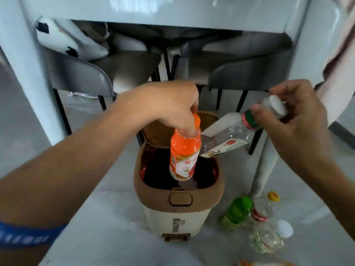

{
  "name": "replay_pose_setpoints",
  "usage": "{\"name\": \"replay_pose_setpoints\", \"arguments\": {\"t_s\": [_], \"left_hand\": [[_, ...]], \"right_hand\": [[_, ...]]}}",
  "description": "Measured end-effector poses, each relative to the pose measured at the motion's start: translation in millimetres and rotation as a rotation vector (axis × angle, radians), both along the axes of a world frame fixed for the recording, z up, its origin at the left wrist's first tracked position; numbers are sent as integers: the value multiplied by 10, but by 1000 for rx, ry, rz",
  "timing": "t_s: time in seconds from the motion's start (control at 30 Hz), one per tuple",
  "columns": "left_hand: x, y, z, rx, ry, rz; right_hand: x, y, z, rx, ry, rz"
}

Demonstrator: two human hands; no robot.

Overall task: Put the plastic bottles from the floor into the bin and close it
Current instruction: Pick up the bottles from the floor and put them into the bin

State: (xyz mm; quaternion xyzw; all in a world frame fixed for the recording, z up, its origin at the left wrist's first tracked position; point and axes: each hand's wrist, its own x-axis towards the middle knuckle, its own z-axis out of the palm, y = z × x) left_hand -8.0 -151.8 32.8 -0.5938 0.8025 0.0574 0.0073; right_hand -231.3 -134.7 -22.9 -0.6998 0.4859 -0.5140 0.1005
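Observation:
A cream bin (177,221) with a brown rim stands on the floor, its lid (159,131) tipped up at the back. My left hand (172,106) grips an orange-capped bottle (184,152) by the neck, hanging upright over the bin's open mouth. My right hand (288,116) holds a clear bottle (230,139) with a white cap by its neck, slanted with its base toward the bin opening. On the floor to the right of the bin lie a green bottle (237,213), a clear bottle with a red label (262,212) and another clear bottle (266,242).
A white table spans overhead, with a table leg (267,160) just right of the bin. Grey chairs (80,73) stand behind it. A yellow cap (273,196) and a white cap (284,228) are among the floor bottles. Another bottle (265,263) shows at the bottom edge.

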Motion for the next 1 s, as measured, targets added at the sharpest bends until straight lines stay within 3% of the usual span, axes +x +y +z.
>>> {"name": "replay_pose_setpoints", "arguments": {"t_s": [0.07, 0.3, 0.43, 0.5, 0.7, 0.83, 1.0], "left_hand": [[110, -134, -363, 19, -28, 29], [475, -318, -1527, 57, -72, 49], [622, -415, -1841, 58, -81, -6], [650, -441, -1909, 46, -76, -13], [503, -427, -1976, -56, -270, -18], [451, -409, -1976, -77, -262, 31], [225, -306, -1749, -44, -200, 33]], "right_hand": [[305, -96, -166, 102, 51, 61], [939, -620, -966, 438, 562, 140], [1007, -824, -1313, 570, 660, 154], [1004, -837, -1376, 548, 750, 154], [969, -830, -1451, 211, 1342, -43], [865, -824, -1408, 211, 1324, -70], [542, -664, -1220, 105, 957, -89]]}}
